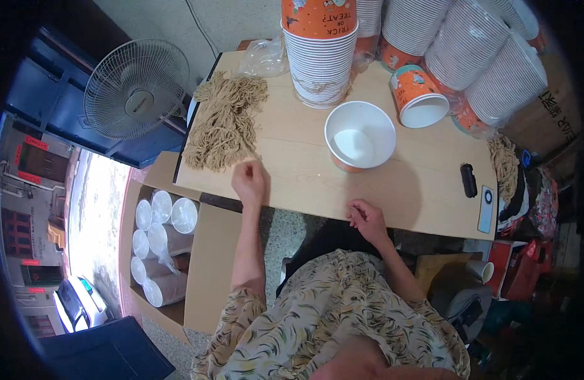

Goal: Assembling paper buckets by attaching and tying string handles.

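My left hand [249, 183] is curled closed at the near end of a heap of tan strings [223, 123], on the left of the table. What its fingers hold, if anything, is hidden. Over the table's front edge, my right hand [367, 220] has its fingers bent in toward the thumb, with nothing visible in them. Between and beyond the hands stands a white-lined paper bucket [360, 136], upright with its mouth up. Behind it rises a tall stack of nested buckets [320, 60], the top one orange and upside down.
An orange paper bucket [418, 96] lies tipped at the right, before wrapped bucket stacks [466, 47]. A black object [469, 180] and a small flat device [486, 206] lie near the right edge. At left stand a fan [138, 95] and a carton [219, 266] of wrapped cups.
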Motion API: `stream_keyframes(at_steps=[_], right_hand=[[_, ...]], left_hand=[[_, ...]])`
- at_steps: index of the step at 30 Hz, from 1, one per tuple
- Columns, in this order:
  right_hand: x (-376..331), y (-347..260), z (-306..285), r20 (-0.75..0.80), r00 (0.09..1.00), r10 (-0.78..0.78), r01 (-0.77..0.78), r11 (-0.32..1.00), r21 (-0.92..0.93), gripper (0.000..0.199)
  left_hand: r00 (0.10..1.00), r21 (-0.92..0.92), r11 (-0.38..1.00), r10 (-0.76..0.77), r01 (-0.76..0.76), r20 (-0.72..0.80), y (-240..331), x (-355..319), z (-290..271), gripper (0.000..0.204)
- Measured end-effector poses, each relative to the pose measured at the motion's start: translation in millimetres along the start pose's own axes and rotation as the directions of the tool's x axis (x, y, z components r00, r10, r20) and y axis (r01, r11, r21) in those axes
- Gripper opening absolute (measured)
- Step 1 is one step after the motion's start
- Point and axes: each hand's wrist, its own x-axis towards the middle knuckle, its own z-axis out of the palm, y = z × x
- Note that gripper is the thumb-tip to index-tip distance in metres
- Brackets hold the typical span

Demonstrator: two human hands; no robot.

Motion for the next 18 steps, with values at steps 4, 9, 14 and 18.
stream_keyframes(at_steps=[4, 9, 14, 18], right_hand=[[-0.1, -4.9, 0.9, -0.04, 0.999, 0.012, -0.013, 1.0, -0.027, 0.017], [-0.7, -84.6, 10.1, 0.026, 0.873, -0.487, 0.485, 0.861, -0.156, 0.019], [-13.8, -95.7, -7.8, 0.347, 0.933, -0.098, 0.1, 0.995, 0.013, 0.032], [-22.6, -98.9, -22.9, 0.291, 0.946, -0.14, 0.167, 0.983, -0.07, 0.021]], left_hand=[[0.886, -0.157, 0.973, -0.078, 0.167, 0.457, 46.5, -83.0, -5.0, 0.005], [0.357, -0.214, 0.947, 0.119, 0.239, 0.926, 145.4, -133.3, -24.7, 0.003], [0.329, -0.238, 0.882, 0.101, 0.406, 0.939, 176.5, -106.0, -31.4, 0.02], [0.283, -0.236, 0.923, 0.149, 0.303, 0.948, 177.9, -76.9, -25.5, 0.013]])
